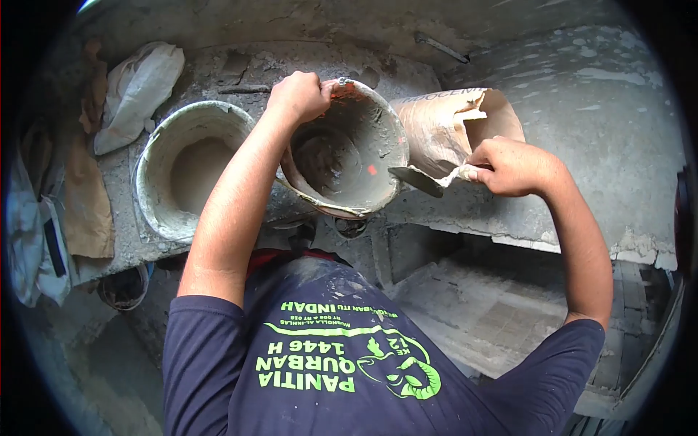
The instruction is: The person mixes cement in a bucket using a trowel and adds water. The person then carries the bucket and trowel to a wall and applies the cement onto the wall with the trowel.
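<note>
A mortar-smeared bucket point(385, 120) stands tilted on the ledge, with a wet grey mix low inside it. My left hand point(302, 96) is closed around its upper rim. In my right hand point(512, 167) is the handle of a trowel point(418, 182), its dark blade touching or close to the bucket's right edge. Just behind that hand lies an open brown paper cement bag point(436, 131) on its side, its mouth torn. Left of my forearm, a second bucket point(156, 174) holds murky, brownish-grey liquid.
A rough concrete ledge point(465, 214) runs across, with a broken front edge and a tiled recess point(472, 305) below. A crumpled white sack point(138, 87) lies at the back left. Cloths and a brown paper piece point(87, 203) hang at the left. A small pail point(123, 291) sits below the ledge.
</note>
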A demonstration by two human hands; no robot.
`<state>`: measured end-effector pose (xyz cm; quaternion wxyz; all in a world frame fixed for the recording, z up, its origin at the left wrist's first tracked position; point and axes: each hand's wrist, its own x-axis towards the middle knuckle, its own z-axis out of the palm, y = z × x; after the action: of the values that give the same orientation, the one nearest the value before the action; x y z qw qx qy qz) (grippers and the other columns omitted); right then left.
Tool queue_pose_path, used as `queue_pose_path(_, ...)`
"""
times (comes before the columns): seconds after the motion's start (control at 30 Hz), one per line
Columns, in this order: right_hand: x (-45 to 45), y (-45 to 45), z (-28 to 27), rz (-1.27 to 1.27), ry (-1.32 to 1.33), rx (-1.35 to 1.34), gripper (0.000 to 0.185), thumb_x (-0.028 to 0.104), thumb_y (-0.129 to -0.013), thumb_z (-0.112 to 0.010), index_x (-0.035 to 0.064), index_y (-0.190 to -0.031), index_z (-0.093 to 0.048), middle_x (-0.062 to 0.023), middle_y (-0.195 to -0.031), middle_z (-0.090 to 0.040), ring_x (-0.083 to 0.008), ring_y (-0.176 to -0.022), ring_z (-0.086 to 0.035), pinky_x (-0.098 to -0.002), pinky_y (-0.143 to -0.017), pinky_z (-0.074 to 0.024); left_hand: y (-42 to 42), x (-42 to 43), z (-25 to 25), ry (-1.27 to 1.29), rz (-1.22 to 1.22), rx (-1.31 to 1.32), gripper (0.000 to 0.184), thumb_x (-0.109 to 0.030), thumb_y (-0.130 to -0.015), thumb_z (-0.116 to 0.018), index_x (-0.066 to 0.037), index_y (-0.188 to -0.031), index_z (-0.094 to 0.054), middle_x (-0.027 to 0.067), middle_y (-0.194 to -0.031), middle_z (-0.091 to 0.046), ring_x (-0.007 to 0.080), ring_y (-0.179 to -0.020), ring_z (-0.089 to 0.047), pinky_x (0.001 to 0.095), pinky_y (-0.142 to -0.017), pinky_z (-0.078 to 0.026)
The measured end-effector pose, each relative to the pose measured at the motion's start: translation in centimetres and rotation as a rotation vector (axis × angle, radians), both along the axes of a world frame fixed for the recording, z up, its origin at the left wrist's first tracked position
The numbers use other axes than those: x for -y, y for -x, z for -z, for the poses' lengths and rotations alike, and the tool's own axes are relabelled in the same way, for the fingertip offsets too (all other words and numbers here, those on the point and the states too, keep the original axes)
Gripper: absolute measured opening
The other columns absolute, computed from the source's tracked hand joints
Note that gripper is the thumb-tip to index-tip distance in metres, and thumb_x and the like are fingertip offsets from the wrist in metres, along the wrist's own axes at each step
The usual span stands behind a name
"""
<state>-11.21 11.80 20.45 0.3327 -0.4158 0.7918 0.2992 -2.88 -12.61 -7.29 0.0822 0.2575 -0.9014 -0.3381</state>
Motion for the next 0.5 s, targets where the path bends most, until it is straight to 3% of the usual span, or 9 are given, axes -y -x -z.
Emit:
queue_pose_path(0.07,0.8,0.0,0.4,0.006,-0.024,0.044,0.025,0.021,-0.094,-0.062,0.0017,-0.103,-0.075,-0.0209,-0.083,-0.073,-0.0353,-0.077,-0.07,-0.0457,-0.073,-0.0514,0.1,0.0,0.0,-0.02,0.01,-0.009,0.048,-0.045,-0.096,-0.057,-0.003,-0.097,-0.078,0.0244,-0.097,-0.074,0.0407,-0.097,-0.072,0.0482,-0.089,-0.057)
queue_pose_path(0.17,2.6,0.6,1.8,0.312,-0.16,0.141,0.027,0.024,-0.097,-0.059,0.0016,-0.105,-0.073,-0.0118,-0.081,-0.072,-0.0234,-0.07,-0.065,-0.0411,-0.069,-0.0509,0.0,0.0,-0.4,-0.033,0.012,-0.001,0.049,-0.045,-0.096,-0.057,-0.001,-0.097,-0.078,0.0252,-0.097,-0.073,0.0413,-0.097,-0.072,0.0491,-0.089,-0.057)
queue_pose_path(0.2,2.8,0.7,2.6,0.214,-0.033,0.215,0.027,0.022,-0.098,-0.058,0.0019,-0.107,-0.073,-0.0121,-0.083,-0.073,-0.0236,-0.075,-0.066,-0.0406,-0.072,-0.052,0.2,0.0,-0.5,-0.029,0.02,-0.01,0.049,-0.045,-0.096,-0.057,-0.001,-0.097,-0.078,0.0252,-0.097,-0.073,0.0413,-0.097,-0.072,0.0491,-0.089,-0.057)
queue_pose_path(0.3,3.2,0.2,3.1,0.302,0.075,0.145,0.029,0.024,-0.098,-0.058,0.0037,-0.113,-0.073,-0.0163,-0.093,-0.075,-0.0279,-0.086,-0.07,-0.0413,-0.078,-0.0536,0.1,0.1,-0.3,-0.079,0.035,0.002,0.053,-0.046,-0.098,-0.055,0.001,-0.099,-0.077,0.0265,-0.099,-0.073,0.0426,-0.099,-0.071,0.0499,-0.091,-0.056)
queue_pose_path(0.37,2.5,-0.1,4.9,0.046,0.339,0.057,0.031,0.028,-0.098,-0.059,0.0073,-0.116,-0.074,-0.0189,-0.101,-0.074,-0.0327,-0.093,-0.072,-0.0426,-0.083,-0.0543,0.1,0.2,-0.3,-0.1,0.031,0.008,0.053,-0.047,-0.098,-0.054,0.001,-0.101,-0.076,0.0268,-0.1,-0.073,0.0425,-0.1,-0.071,0.0501,-0.092,-0.056)
queue_pose_path(0.5,3.5,-2.3,5.6,-0.16,0.144,-0.069,0.032,0.033,-0.097,-0.059,0.0122,-0.114,-0.076,-0.0183,-0.102,-0.074,-0.0363,-0.099,-0.071,-0.0476,-0.088,-0.0547,0.1,0.2,-0.7,-0.13,0.034,0.037,0.055,-0.048,-0.1,-0.051,0.001,-0.104,-0.076,0.027,-0.104,-0.072,0.0422,-0.104,-0.07,0.05,-0.094,-0.054)
